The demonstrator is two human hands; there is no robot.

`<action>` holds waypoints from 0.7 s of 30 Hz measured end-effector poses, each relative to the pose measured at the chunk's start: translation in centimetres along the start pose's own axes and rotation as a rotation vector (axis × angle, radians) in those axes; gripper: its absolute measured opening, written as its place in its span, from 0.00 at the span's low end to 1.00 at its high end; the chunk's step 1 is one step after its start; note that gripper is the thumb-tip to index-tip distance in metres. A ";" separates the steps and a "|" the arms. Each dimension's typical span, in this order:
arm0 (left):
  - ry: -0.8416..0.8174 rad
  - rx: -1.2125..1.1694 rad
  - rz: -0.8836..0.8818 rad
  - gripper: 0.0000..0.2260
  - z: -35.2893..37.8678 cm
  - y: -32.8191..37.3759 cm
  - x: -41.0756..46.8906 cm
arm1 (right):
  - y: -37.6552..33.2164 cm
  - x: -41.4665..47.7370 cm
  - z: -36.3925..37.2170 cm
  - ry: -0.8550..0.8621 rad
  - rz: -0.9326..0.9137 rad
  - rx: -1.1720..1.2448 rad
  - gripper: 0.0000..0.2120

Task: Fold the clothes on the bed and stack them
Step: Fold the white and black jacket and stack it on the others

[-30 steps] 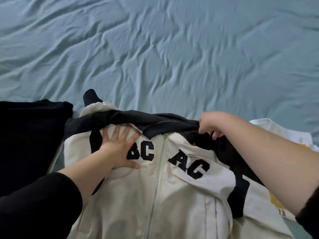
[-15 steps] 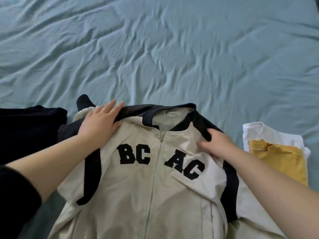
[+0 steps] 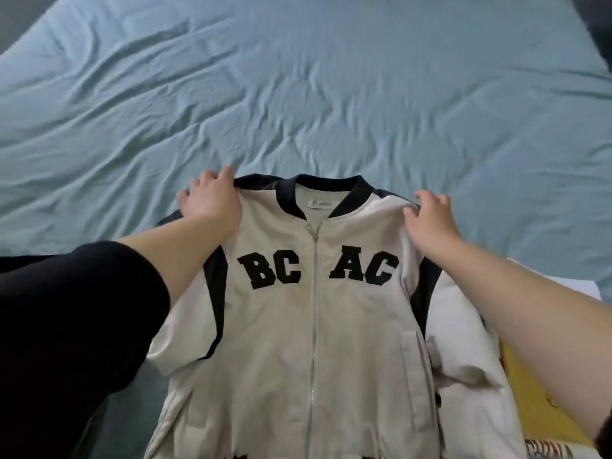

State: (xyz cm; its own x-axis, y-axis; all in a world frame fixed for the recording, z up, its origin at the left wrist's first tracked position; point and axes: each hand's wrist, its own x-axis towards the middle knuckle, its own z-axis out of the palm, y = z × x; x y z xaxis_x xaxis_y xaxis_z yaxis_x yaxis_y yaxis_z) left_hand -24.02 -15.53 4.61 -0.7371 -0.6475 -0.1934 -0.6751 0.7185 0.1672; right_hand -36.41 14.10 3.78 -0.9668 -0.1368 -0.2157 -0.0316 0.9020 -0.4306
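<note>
Hands (image 3: 212, 202) (image 3: 432, 223) now up at smooth cream jacket (image 3: 271, 342) shoulders

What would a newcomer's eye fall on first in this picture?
A cream jacket with black BC AC letters lies front up, zipped, mid-frame on the blue sheet. The left hand and right hand grip its shoulders. A yellow garment peeks out at lower right.

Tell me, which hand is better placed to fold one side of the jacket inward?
Probably the left hand. It grips the jacket at the outer shoulder edge, and that sleeve lies on the sheet. The right hand pinches the other shoulder, but its sleeve lies partly over a yellow garment.
</note>
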 end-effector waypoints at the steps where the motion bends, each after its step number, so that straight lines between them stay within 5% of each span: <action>1: -0.024 0.036 0.020 0.29 0.5 0.5 -1.3 | -0.5 -1.3 0.3 -0.059 -0.061 -0.082 0.23; 6: -0.325 0.042 0.312 0.46 9.2 0.0 -15.7 | 1.3 -14.6 7.5 -0.474 -0.405 -0.389 0.28; 10: -0.615 0.095 0.159 0.58 13.8 -2.6 -19.4 | 4.6 -16.5 9.8 -0.694 -0.405 -0.582 0.32; 15: -0.682 0.118 0.154 0.60 13.6 -1.8 -17.9 | 3.5 -15.4 10.4 -0.726 -0.383 -0.642 0.34; 21: -0.555 -0.043 0.092 0.55 12.4 1.4 -20.2 | -2.4 -10.6 8.2 -0.393 -0.281 -0.184 0.11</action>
State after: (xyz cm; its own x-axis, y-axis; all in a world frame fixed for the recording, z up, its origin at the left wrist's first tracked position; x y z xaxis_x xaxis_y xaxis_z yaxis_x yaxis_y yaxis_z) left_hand -9.68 1.73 -3.24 -0.6742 -0.3436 -0.6538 -0.6178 0.7474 0.2443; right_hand -23.98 10.08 -0.07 -0.7474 -0.4958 -0.4423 -0.3544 0.8606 -0.3658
